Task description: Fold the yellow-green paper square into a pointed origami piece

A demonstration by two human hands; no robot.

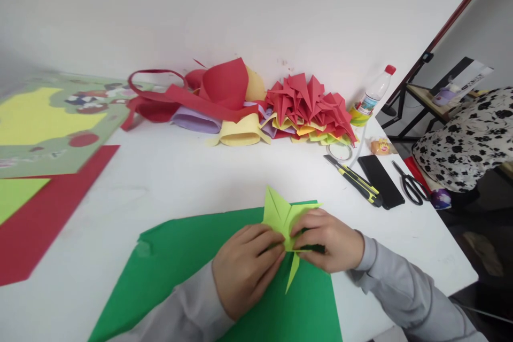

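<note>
A small light-green folded paper piece [282, 216] with pointed flaps lies over a large dark-green sheet [192, 256] on the white table [180, 171]. My left hand [246, 267] pinches the folded piece from the left with its fingers pressed together. From the right, my right hand [326, 240] closes its fingers on the same piece. A thin point of the paper sticks out below between the two hands. Both sleeves are grey.
Along the wall lie red, yellow and purple folded papers [308, 104] and curled paper strips [224, 96]. At right are a plastic bottle [374, 93], tape roll [340, 150], utility knife [355, 179], black phone [380, 181] and scissors [411, 184]. Red and yellow sheets [48, 208] cover the left side.
</note>
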